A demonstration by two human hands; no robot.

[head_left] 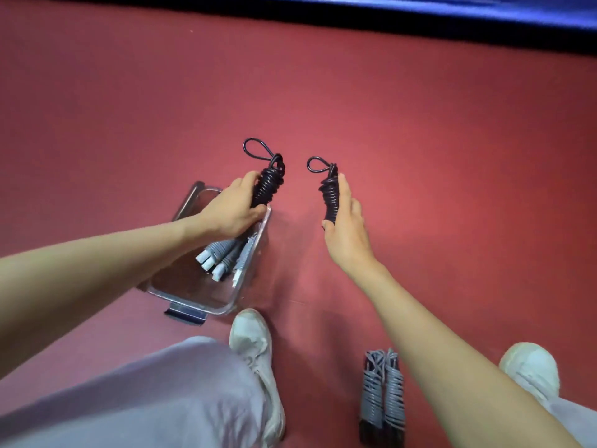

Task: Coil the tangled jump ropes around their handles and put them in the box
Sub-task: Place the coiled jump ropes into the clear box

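below, the red floor fills the view. a clear box sits left, partly covered by the left forearm, with grey coiled ropes inside. another grey bundle lies on the floor beside the right forearm. the left hand has its fingers curled round a black coil above the box's far end. the right hand grips a second black coil, its fingertips mostly hidden behind it.

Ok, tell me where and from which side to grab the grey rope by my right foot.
Across its middle, from above. The grey rope lies flat, its two wrapped handles side by side, so a clasp over both long sides keeps them together. The left hand and right hand each hold a black coil: free one first.
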